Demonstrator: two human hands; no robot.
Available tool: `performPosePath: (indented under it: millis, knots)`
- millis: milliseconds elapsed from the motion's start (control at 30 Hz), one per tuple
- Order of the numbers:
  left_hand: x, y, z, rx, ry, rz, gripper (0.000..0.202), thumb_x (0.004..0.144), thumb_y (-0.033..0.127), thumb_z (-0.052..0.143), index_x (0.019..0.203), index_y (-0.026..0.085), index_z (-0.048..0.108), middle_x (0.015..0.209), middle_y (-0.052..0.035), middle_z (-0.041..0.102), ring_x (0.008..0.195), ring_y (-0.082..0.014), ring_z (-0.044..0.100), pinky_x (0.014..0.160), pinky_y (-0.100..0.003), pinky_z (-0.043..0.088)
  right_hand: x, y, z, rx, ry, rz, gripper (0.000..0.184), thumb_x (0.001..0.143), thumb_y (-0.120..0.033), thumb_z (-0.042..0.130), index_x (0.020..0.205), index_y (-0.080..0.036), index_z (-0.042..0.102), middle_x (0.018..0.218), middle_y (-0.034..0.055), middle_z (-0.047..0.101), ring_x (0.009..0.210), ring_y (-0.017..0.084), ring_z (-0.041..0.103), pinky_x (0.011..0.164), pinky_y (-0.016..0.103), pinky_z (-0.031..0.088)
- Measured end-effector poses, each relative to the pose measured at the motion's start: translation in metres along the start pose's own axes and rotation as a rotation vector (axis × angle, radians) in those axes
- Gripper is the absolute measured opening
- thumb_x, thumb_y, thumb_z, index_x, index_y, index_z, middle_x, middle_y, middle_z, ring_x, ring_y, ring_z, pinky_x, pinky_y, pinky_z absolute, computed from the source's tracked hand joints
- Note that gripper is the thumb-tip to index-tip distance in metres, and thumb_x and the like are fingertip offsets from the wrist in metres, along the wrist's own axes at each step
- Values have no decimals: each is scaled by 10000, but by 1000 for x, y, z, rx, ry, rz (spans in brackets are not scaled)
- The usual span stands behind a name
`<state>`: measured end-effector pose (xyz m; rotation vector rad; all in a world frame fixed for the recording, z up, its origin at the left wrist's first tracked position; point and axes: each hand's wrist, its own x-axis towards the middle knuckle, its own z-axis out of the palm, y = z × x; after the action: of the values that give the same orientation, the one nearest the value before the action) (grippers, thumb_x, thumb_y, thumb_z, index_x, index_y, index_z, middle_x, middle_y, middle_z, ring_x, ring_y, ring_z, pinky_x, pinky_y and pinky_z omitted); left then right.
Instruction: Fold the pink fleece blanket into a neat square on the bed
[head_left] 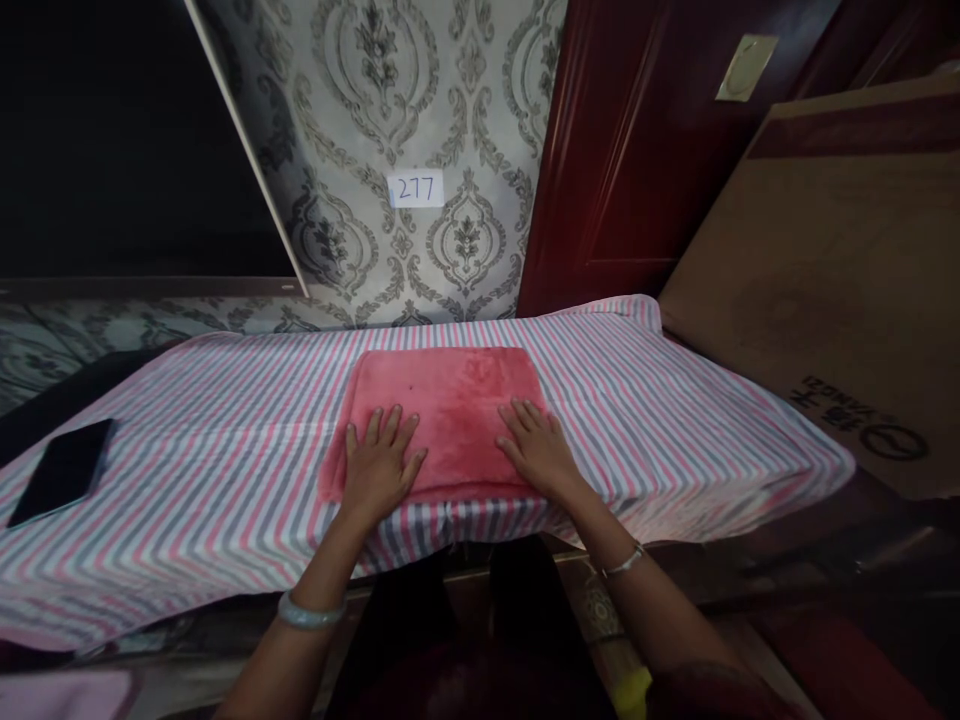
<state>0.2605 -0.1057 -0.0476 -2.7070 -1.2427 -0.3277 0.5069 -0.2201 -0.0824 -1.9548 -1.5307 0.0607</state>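
Observation:
A pink plush cloth (450,400), folded into a flat rectangle, lies on a striped sheet (247,440) that covers the table. My left hand (376,468) rests palm down on its near left corner, fingers spread. On the near right part, my right hand (538,445) also lies flat with its fingers apart. Both palms touch the plush surface, and neither hand grips anything. The cloth's near edge shows between my wrists, close to the table's front edge. Its underside is hidden.
A dark phone (64,470) lies at the left end of the sheet. Behind the table are a large dark screen (135,140), a wall card (416,188) reading 277 and a red door (622,140). A big cardboard box (825,270) stands at the right.

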Motion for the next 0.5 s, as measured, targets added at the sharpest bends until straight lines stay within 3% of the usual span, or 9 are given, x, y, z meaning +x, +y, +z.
performPosePath:
  millis: [100, 267, 500]
  knots:
    - [0, 1, 1, -10, 19, 0, 574, 1009, 481, 359, 1535, 275, 460, 1639, -77, 366, 1530, -367, 274, 1205, -695, 164, -11, 12, 0, 37, 74, 41, 551, 981, -533, 479, 1469, -282, 531, 1620, 105, 388, 1533, 302, 260, 1211, 646, 133]
    - [-1, 1, 3, -14, 40, 3, 559, 1006, 471, 375, 1525, 287, 473, 1632, -72, 377, 1529, -362, 281, 1204, -692, 174, -13, 6, 5, 54, 98, 53, 547, 981, -512, 483, 1475, -281, 527, 1615, 114, 396, 1533, 317, 255, 1209, 645, 128]
    - [2, -2, -1, -35, 13, 13, 563, 1002, 448, 401, 1524, 255, 479, 1628, -84, 379, 1521, -384, 290, 1184, -720, 200, -3, -8, -21, -218, -125, 93, 536, 1034, -433, 384, 1523, -228, 464, 1630, 114, 368, 1528, 286, 272, 1199, 612, 207]
